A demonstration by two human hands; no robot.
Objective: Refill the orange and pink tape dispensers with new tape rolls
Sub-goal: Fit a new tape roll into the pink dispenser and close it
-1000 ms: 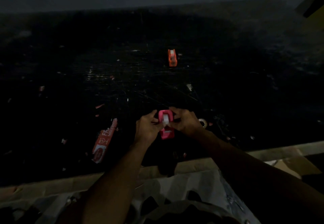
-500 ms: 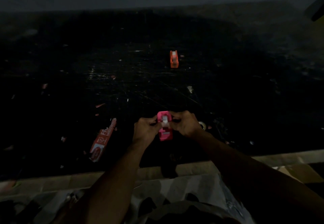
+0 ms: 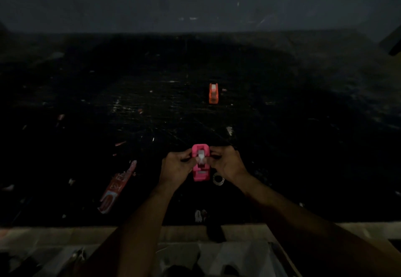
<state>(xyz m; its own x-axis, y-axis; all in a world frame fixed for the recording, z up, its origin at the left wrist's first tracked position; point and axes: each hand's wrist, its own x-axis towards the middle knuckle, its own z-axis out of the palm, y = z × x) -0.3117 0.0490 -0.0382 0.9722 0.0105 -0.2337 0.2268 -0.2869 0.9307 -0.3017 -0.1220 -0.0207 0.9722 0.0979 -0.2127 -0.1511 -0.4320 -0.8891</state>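
The pink tape dispenser (image 3: 201,168) sits between my two hands near the front of the dark table. A pale tape roll (image 3: 201,157) shows in its open top. My left hand (image 3: 176,167) pinches the dispenser's left side and my right hand (image 3: 226,163) pinches its right side, fingertips at the roll. The orange tape dispenser (image 3: 213,93) stands alone farther back on the table, a pale roll visible in it. A small ring, like an empty tape core (image 3: 218,179), lies just right of the pink dispenser beside my right wrist.
A red and white printed wrapper (image 3: 117,187) lies to the left of my left arm. Small scraps dot the scratched black tabletop (image 3: 152,114). A pale table edge (image 3: 43,232) runs along the front. The scene is very dim.
Both hands stay on the pink dispenser with only slight finger shifts at the roll. The orange dispenser has not moved.
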